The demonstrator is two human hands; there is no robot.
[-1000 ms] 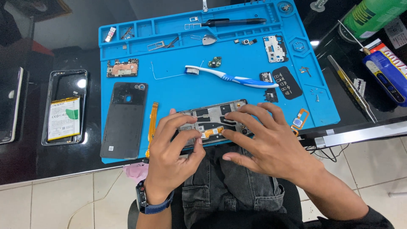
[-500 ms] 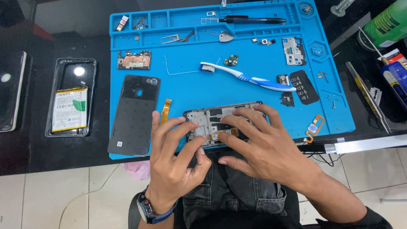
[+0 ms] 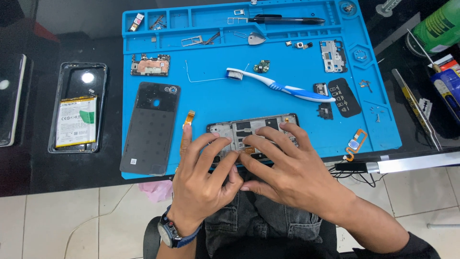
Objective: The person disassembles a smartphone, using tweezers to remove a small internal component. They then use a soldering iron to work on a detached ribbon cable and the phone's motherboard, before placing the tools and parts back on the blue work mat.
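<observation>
Both hands sit about where they were half a second ago, though the view has shifted slightly. Left hand (image 3: 203,180) and right hand (image 3: 287,170) press spread fingertips onto the phone frame (image 3: 249,129), gripping nothing, at the mat's (image 3: 215,103) near edge. Toothbrush (image 3: 278,86) lies behind it, back cover (image 3: 151,127) to its left.
</observation>
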